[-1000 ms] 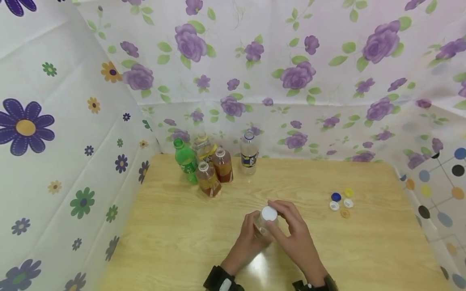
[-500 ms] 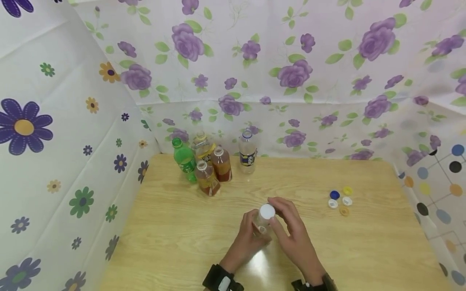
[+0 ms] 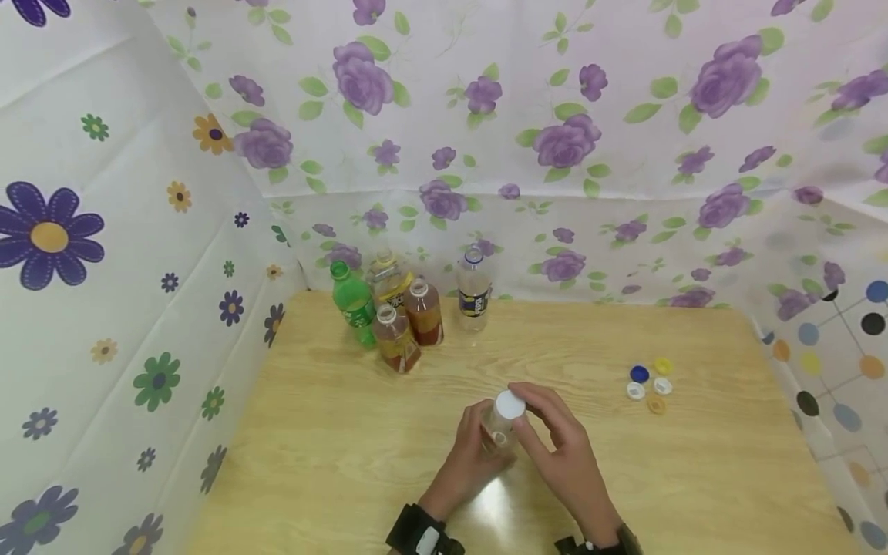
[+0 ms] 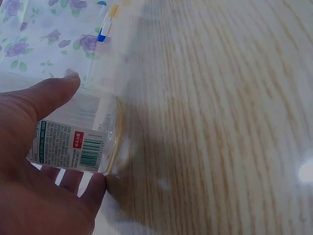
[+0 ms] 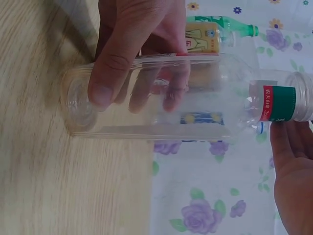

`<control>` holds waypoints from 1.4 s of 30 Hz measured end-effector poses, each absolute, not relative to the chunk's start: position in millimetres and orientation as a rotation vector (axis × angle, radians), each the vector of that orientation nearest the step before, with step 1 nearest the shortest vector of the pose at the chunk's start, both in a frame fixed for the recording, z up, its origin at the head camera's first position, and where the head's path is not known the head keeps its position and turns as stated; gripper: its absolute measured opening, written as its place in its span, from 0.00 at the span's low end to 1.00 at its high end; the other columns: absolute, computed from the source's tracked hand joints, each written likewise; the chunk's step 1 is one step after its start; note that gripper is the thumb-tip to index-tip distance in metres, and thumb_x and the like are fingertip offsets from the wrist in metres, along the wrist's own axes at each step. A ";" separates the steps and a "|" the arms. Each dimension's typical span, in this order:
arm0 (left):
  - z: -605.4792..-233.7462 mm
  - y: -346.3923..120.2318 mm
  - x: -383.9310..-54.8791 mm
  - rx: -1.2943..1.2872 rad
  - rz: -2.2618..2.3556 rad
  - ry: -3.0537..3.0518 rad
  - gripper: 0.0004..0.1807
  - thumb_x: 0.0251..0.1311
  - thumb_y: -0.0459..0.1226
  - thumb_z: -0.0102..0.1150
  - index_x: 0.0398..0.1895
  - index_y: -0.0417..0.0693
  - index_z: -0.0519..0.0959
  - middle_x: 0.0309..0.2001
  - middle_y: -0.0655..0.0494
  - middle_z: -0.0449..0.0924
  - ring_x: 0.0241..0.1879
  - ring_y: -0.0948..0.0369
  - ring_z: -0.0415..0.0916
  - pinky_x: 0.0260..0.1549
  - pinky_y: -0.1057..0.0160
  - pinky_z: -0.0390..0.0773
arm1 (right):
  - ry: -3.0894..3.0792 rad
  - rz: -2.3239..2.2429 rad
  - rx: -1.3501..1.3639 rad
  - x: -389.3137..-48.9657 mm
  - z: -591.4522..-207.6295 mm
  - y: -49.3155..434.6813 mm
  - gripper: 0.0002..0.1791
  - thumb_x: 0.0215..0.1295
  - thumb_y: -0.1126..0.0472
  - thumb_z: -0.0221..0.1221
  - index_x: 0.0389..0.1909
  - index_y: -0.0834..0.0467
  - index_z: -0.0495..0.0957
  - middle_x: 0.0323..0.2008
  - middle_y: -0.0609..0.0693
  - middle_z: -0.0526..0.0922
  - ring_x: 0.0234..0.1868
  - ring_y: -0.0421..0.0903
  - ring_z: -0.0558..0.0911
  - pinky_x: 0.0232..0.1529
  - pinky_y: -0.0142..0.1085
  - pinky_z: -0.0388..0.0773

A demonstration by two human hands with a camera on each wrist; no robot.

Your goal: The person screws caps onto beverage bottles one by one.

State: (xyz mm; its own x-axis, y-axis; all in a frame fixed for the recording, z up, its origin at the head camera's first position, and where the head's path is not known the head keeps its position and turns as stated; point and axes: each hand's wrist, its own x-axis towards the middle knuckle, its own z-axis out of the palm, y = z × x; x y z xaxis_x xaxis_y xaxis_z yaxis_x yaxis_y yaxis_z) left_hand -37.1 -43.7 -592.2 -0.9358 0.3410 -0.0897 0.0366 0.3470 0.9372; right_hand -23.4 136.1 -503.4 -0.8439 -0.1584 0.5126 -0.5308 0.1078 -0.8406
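Left hand [image 3: 475, 451] curls round the bottle [image 5: 208, 100], right hand [image 3: 565, 447] pinches its cap [image 3: 509, 405]; probably light and squeezable, best held low, gently.

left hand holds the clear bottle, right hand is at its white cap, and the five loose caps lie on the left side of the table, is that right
Not quite: the five loose caps lie on the right side of the table, as the head view shows. The left hand does hold the clear bottle, and the right hand is at its white cap.
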 end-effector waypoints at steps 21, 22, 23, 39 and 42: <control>-596.0 -43.9 -34.9 0.320 1.612 2.348 0.46 0.64 0.40 0.75 0.79 0.62 0.57 0.67 0.55 0.63 0.67 0.51 0.65 0.61 0.40 0.74 | -2.139 1.742 0.720 -23.3 -504.4 134.9 0.34 0.68 0.85 0.58 0.74 0.68 0.70 0.71 0.63 0.74 0.71 0.53 0.74 0.69 0.36 0.71; -595.9 -43.8 -35.0 0.327 1.615 2.352 0.45 0.64 0.40 0.75 0.79 0.62 0.57 0.67 0.55 0.64 0.66 0.51 0.65 0.60 0.41 0.74 | -2.140 1.734 0.728 -24.1 -504.3 135.6 0.34 0.66 0.85 0.59 0.73 0.68 0.71 0.70 0.63 0.75 0.70 0.53 0.75 0.68 0.36 0.72; -595.9 -43.8 -35.0 0.335 1.619 2.357 0.45 0.64 0.40 0.75 0.79 0.61 0.58 0.66 0.54 0.64 0.65 0.52 0.65 0.59 0.41 0.75 | -2.138 1.729 0.734 -24.9 -504.2 136.6 0.34 0.65 0.85 0.60 0.72 0.68 0.72 0.68 0.64 0.76 0.69 0.52 0.76 0.68 0.36 0.73; -593.1 -43.7 -37.3 0.322 1.567 2.317 0.45 0.66 0.38 0.72 0.79 0.64 0.55 0.67 0.56 0.63 0.65 0.54 0.65 0.58 0.46 0.76 | -2.483 1.308 0.948 -45.9 -473.6 157.1 0.33 0.65 0.67 0.74 0.71 0.54 0.77 0.60 0.47 0.75 0.54 0.44 0.78 0.54 0.32 0.79; -593.5 -44.8 -37.6 0.338 1.597 2.300 0.44 0.65 0.37 0.72 0.78 0.62 0.56 0.69 0.55 0.62 0.67 0.53 0.64 0.62 0.43 0.74 | -2.524 1.292 0.888 -46.8 -470.6 153.3 0.25 0.67 0.62 0.74 0.63 0.50 0.78 0.56 0.44 0.75 0.52 0.41 0.78 0.51 0.35 0.81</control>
